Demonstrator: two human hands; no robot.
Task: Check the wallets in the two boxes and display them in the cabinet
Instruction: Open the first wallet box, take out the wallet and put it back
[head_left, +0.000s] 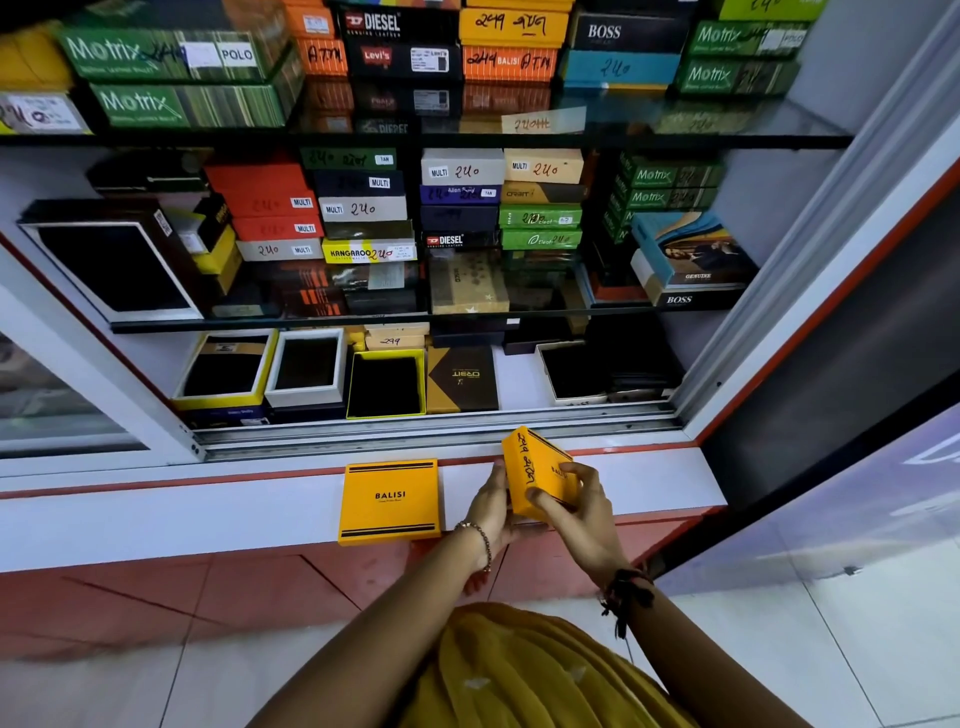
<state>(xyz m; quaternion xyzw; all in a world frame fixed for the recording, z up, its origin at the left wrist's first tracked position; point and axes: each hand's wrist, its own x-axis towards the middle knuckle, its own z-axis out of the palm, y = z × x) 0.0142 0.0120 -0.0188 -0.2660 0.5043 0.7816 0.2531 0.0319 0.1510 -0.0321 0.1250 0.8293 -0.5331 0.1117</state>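
Observation:
Two orange-yellow BALISI wallet boxes are in view. One closed box (389, 501) lies flat on the white ledge (208, 514) in front of the cabinet. The second box (537, 467) is tilted on edge above the ledge, with handwriting on its side. My left hand (488, 512) grips its left side and underside. My right hand (576, 506) holds its right side, thumb across the front. The box is closed; no wallet shows.
The open cabinet holds glass shelves (415, 317) stacked with several branded wallet boxes. The bottom shelf has open display boxes (385, 384) with dark wallets and a bare patch (519, 379). A sliding-door track (415, 431) runs along the front. The glass door (67, 395) is at the left.

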